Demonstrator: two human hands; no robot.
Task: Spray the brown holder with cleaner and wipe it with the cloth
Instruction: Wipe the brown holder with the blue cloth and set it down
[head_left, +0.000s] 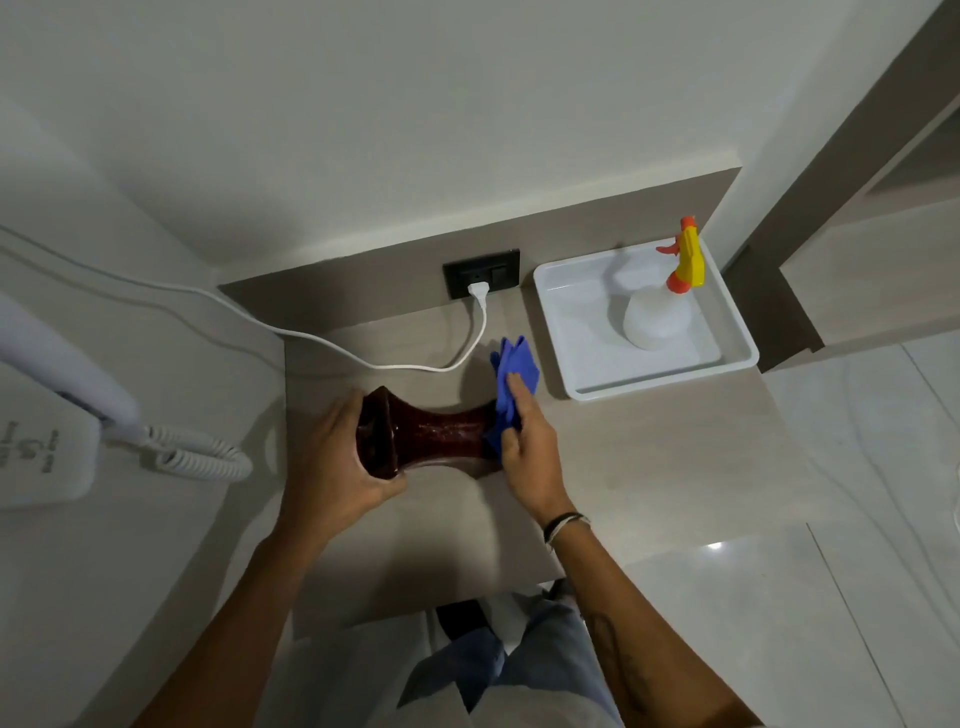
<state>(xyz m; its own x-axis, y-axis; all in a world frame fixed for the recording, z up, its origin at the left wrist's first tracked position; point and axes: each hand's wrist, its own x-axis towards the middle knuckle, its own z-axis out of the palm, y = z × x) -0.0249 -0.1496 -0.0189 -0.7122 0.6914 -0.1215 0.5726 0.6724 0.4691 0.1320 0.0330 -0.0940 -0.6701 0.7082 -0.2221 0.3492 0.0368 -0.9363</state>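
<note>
The brown holder is glossy, waisted and dark, and it lies on its side just above the small desk. My left hand grips its wide open end on the left. My right hand presses a blue cloth against the holder's right end, which the cloth and my fingers hide. The spray bottle, white with a yellow and orange trigger head, stands in a white tray at the back right, apart from both hands.
A black wall socket holds a white plug whose cable runs left across the desk's back. A white wall phone with coiled cord hangs at left. Tiled floor lies right of the desk.
</note>
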